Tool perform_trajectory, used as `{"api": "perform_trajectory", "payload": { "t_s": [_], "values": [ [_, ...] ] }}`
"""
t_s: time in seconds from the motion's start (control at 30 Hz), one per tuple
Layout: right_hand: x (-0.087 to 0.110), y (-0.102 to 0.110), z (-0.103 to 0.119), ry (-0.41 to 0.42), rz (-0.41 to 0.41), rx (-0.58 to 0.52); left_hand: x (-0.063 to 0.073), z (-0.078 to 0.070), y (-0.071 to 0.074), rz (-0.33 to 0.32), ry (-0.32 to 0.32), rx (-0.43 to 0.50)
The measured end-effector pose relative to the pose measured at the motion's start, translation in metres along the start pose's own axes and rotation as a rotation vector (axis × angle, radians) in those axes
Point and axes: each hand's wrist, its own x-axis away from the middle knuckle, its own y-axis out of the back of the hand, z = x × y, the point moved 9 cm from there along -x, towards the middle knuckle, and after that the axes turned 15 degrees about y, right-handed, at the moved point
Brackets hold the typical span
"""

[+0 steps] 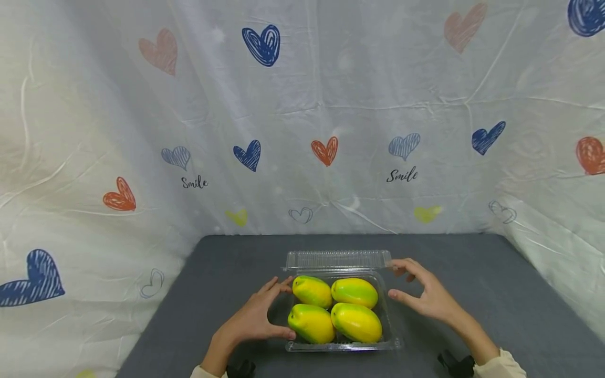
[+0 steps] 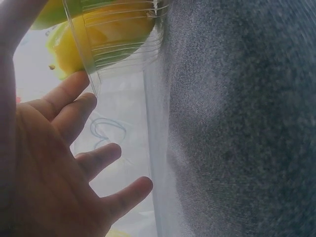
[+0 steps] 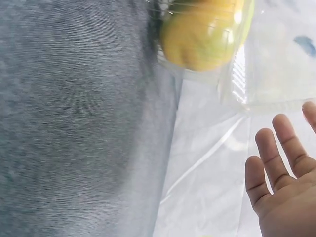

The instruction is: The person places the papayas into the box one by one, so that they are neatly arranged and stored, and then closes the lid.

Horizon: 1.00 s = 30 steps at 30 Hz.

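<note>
A clear plastic clamshell box (image 1: pixel 344 346) lies on the dark table with its lid (image 1: pixel 337 260) raised at the back. Several yellow-green mangoes (image 1: pixel 356 322) fill it in two rows. My left hand (image 1: pixel 257 315) is at the box's left side, thumb near the front corner and fingers spread. In the left wrist view, two fingertips (image 2: pixel 79 81) are right at the box's rim, beside a mango (image 2: pixel 116 37). My right hand (image 1: pixel 427 294) stands on the other side, its index fingertip by the lid's right end and thumb apart from the wall. Neither hand grips anything.
A grey cloth covers the table (image 1: pixel 227 268). Behind it and at both sides hangs a white curtain (image 1: pixel 283 115) printed with hearts and "Smile". Dark straps (image 1: pixel 456 362) sit at the wrists, below light sleeves.
</note>
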Motion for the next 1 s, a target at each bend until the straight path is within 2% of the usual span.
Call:
{"api": "perform_trajectory", "payload": {
  "t_s": [0.27,0.37,0.63,0.83,1.0],
  "values": [
    [0.009,-0.007,-0.001,0.002,0.008,-0.022,-0.002,0.008,0.001,-0.006,0.089,-0.027],
    [0.013,-0.010,-0.001,0.000,0.021,-0.035,-0.002,0.010,0.001,0.002,0.105,-0.033],
    [0.021,-0.022,-0.004,-0.030,0.096,-0.104,-0.004,0.005,0.001,-0.003,0.033,-0.025],
    [0.028,-0.029,-0.009,-0.058,0.147,-0.126,-0.003,0.004,0.001,-0.008,0.016,-0.032],
    [0.033,-0.036,-0.012,-0.097,0.203,-0.199,-0.003,0.004,0.002,-0.006,0.004,-0.045]
  ]
}}
